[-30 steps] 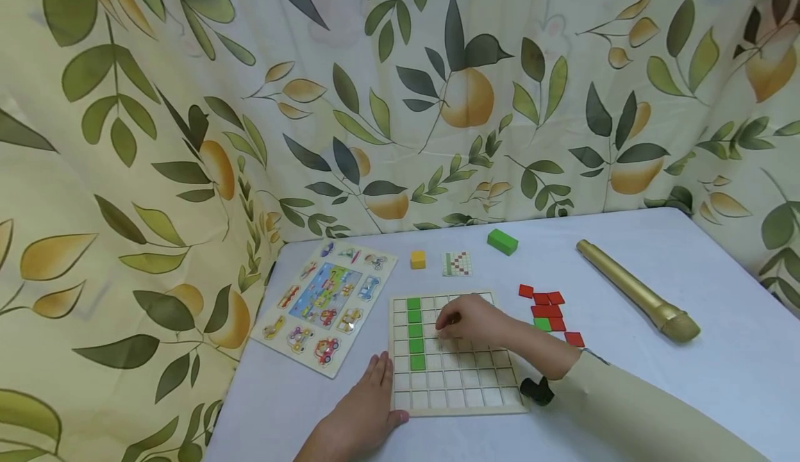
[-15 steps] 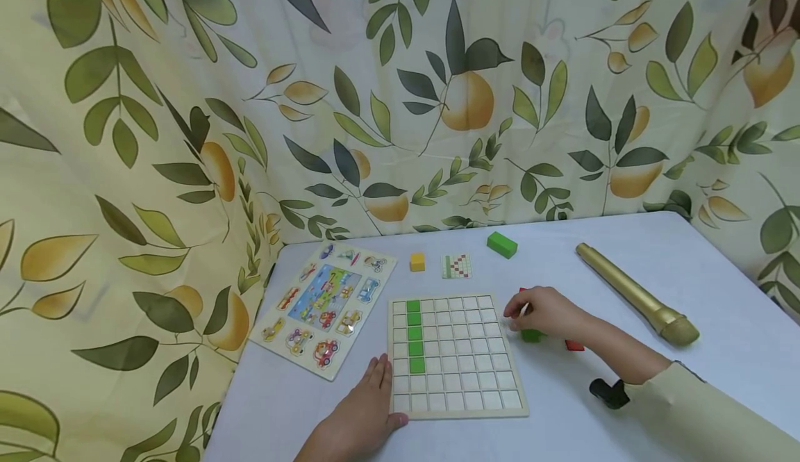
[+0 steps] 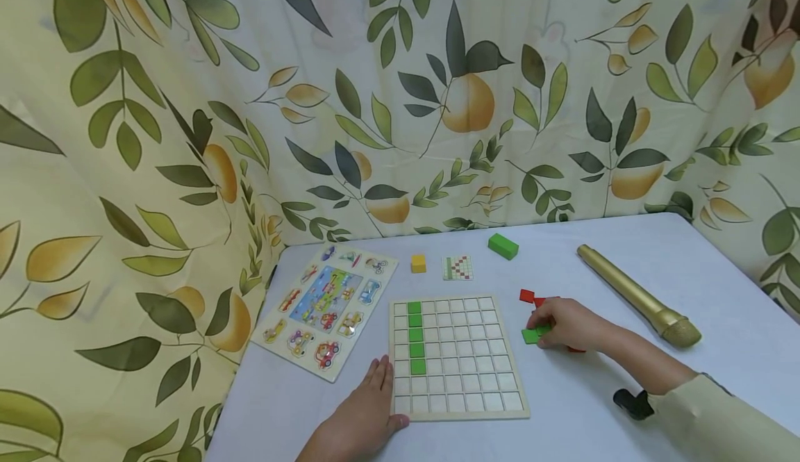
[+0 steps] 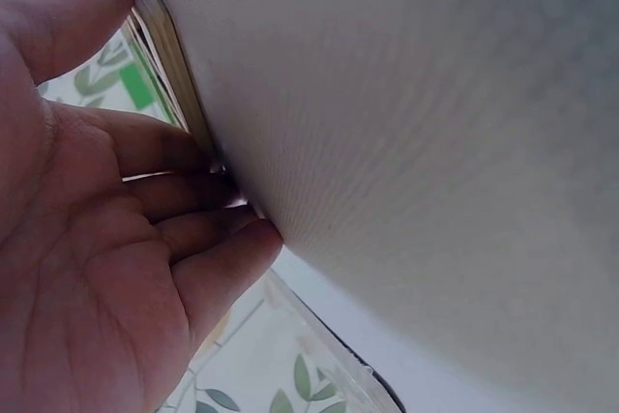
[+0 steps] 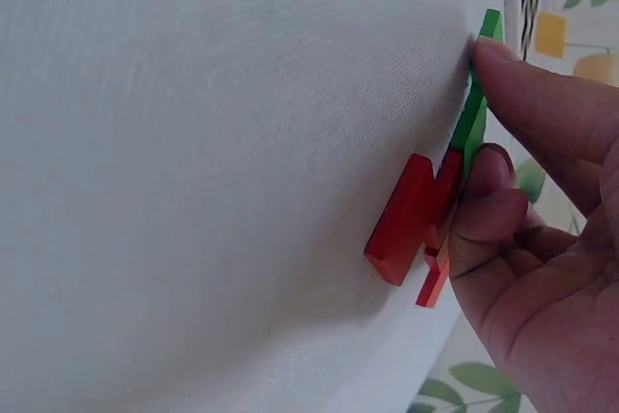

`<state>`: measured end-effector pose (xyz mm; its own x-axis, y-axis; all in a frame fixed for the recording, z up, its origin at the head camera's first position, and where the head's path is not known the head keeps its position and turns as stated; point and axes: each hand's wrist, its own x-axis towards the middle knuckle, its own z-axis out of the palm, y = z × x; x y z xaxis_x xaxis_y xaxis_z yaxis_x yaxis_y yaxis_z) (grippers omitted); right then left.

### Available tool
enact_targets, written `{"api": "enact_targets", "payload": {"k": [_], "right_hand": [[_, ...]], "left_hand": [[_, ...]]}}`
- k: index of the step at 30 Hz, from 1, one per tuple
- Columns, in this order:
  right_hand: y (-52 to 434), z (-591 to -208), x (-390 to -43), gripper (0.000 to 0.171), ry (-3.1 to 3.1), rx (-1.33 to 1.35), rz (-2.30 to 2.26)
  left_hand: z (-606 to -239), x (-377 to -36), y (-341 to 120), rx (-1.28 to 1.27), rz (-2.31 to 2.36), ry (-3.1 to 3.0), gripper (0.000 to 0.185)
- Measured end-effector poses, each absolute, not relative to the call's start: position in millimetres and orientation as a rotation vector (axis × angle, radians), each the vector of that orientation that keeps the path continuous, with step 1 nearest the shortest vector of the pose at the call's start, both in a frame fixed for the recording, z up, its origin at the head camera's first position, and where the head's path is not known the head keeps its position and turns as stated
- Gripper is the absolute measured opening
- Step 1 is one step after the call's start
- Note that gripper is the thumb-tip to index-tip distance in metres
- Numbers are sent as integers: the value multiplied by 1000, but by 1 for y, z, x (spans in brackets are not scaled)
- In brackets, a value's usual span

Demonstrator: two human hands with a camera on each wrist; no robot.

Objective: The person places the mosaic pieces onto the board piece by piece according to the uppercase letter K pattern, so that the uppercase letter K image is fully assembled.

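Observation:
My left hand (image 3: 369, 403) lies flat on the table, its straight fingers along the left edge of the white grid board (image 3: 462, 413). In the left wrist view, the thumb and fingers of that left hand (image 4: 106, 249) are spread by the wooden board edge (image 4: 166, 41). Several green tiles fill part of the board's second column. To the right of the board, my right hand (image 3: 567, 324) pinches a green tile (image 5: 471, 121) at table level. Its thumb touches another green tile (image 3: 530, 337) beside it. Red tiles (image 5: 401, 220) lie close under the fingers, partly hidden by the hand.
A vehicle picture puzzle (image 3: 359, 295) lies left of the board. Behind the board are a yellow cube (image 3: 418, 263), a small pattern card (image 3: 457, 268) and a green block (image 3: 503, 246). A gold microphone (image 3: 637, 295) lies at the right. A patterned curtain hangs behind the table.
My right hand has moved right, from over the board to the loose tiles. A second green tile now lies at the left of that group. The left hand has stayed put.

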<state>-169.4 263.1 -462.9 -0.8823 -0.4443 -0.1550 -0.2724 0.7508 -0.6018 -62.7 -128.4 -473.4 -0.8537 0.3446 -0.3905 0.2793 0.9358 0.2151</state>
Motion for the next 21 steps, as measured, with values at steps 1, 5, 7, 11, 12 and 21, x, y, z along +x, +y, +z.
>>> {"api": "enact_targets", "payload": {"k": [1, 5, 7, 11, 12, 21], "right_hand": [[263, -463, -169, 25, 2668, -553, -845], [261, -465, -170, 26, 2684, -532, -851], [261, -465, -169, 26, 2700, -528, -865], [259, -465, -167, 22, 2724, -513, -910], [259, -465, -167, 21, 2727, -514, -921], [252, -459, -171, 15, 2660, -520, -1034]], "left_hand": [[-474, -63, -128, 450, 205, 2659, 90], [-476, -64, -129, 455, 198, 2658, 90], [-476, -64, -129, 463, 195, 2661, 89], [-475, -63, -129, 474, 200, 2669, 89], [-475, -63, -129, 474, 201, 2670, 89], [-477, -64, -129, 466, 209, 2660, 90]]}}
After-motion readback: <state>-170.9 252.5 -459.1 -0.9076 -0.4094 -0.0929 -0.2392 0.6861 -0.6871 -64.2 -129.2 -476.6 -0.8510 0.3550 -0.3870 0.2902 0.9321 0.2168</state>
